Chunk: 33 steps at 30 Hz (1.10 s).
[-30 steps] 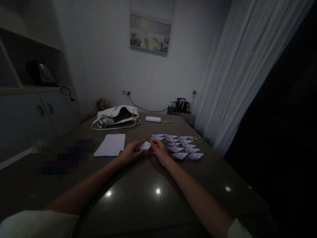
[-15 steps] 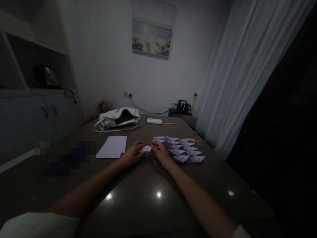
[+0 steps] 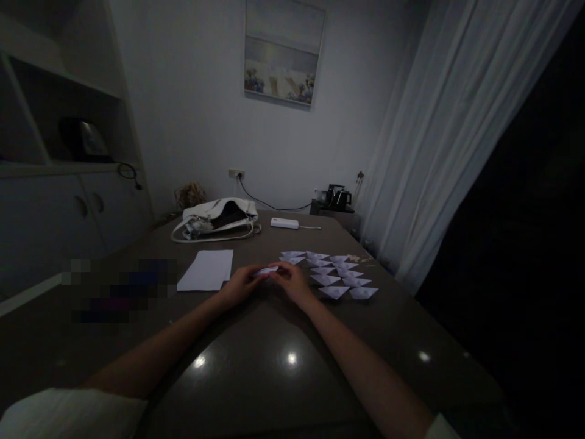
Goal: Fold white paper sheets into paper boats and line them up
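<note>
Between my two hands is a small piece of folded white paper (image 3: 266, 271), seen nearly edge-on. My left hand (image 3: 242, 284) pinches its left end, and my right hand (image 3: 292, 281) grips the right end with thumb and fingers. Much of the paper is hidden by the fingers. Just right of my right hand, several folded white paper boats (image 3: 325, 280) stand in rows on the dark table. To the left of my left hand lies a stack of flat white paper sheets (image 3: 206, 271).
A white handbag (image 3: 219, 218) rests at the back left of the glossy brown table (image 3: 247, 378). Behind the boats lies a white power bank (image 3: 284, 224) with a short cable. Small scraps (image 3: 359, 260) lie by the right edge. A blurred-out patch (image 3: 123, 292) covers the left side.
The folded paper has turned from showing a broad face to a thin edge between my hands. Both hands have shifted slightly, with the fingers closing around it.
</note>
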Tool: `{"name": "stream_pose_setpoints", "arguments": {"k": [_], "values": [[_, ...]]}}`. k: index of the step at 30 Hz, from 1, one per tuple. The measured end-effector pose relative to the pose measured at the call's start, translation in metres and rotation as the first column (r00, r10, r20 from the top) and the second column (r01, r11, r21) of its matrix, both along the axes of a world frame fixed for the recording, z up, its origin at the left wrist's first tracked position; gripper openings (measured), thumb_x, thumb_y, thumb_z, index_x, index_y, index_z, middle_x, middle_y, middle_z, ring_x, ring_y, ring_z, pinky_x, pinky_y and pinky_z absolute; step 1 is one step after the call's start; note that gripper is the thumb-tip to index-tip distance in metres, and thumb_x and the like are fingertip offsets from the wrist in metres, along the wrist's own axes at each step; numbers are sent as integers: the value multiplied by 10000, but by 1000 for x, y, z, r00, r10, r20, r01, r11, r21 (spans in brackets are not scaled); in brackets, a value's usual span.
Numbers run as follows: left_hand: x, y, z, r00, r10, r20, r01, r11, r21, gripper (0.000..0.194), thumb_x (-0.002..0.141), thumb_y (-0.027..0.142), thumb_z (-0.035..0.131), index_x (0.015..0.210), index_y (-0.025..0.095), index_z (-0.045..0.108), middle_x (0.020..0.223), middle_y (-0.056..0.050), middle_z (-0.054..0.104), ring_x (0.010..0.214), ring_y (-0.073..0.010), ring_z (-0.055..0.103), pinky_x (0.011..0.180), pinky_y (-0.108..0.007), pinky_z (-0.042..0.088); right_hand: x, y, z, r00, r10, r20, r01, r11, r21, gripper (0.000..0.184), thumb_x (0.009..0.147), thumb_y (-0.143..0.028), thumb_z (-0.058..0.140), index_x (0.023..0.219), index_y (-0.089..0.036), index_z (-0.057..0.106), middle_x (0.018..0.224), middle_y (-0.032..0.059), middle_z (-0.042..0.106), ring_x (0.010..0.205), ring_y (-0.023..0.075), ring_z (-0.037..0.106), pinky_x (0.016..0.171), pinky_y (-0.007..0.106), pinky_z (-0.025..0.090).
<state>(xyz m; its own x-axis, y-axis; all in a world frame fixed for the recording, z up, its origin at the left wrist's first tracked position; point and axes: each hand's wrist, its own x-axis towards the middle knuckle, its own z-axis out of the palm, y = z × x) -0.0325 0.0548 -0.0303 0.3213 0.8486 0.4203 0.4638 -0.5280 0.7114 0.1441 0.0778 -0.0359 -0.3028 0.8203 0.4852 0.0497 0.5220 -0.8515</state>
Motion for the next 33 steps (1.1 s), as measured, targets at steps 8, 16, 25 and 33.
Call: {"name": "stream_pose_setpoints", "arguments": {"k": [8, 16, 25, 33], "values": [[0, 1, 0, 993, -86, 86, 96, 989, -116, 504, 835, 516, 505, 1130, 128, 635, 991, -81, 715, 906, -266, 637, 818, -354, 486, -1, 2, 0, 998, -8, -61, 4, 998, -57, 235, 704, -371, 684, 861, -198, 712, 811, 47, 691, 750, 194, 610, 737, 329, 480], [4, 1, -1, 973, -149, 179, 186, 959, -215, 501, 835, 543, 500, 1074, 134, 662, 954, -58, 714, 908, -253, 623, 807, -339, 486, -2, 4, -3, 984, 59, -166, -80, 989, -122, 188, 674, -353, 708, 778, -197, 713, 792, 42, 700, 761, 199, 629, 786, 353, 477], [6, -2, 3, 909, -169, 381, 314, 879, -359, 521, 711, 585, 635, 947, 124, 692, 893, -54, 713, 875, -258, 643, 848, -390, 488, -4, 4, -7, 990, 25, -137, -48, 985, -165, 282, 702, -449, 661, 811, -195, 718, 811, 50, 698, 748, 205, 622, 729, 346, 487], [5, -4, 3, 869, -173, 463, 389, 818, -423, 521, 665, 553, 704, 966, 128, 688, 960, -78, 713, 898, -253, 660, 935, -438, 451, -1, 1, -2, 998, -6, -58, 0, 995, -103, 261, 738, -442, 618, 778, -205, 718, 695, 22, 662, 658, 179, 577, 637, 297, 459]]}}
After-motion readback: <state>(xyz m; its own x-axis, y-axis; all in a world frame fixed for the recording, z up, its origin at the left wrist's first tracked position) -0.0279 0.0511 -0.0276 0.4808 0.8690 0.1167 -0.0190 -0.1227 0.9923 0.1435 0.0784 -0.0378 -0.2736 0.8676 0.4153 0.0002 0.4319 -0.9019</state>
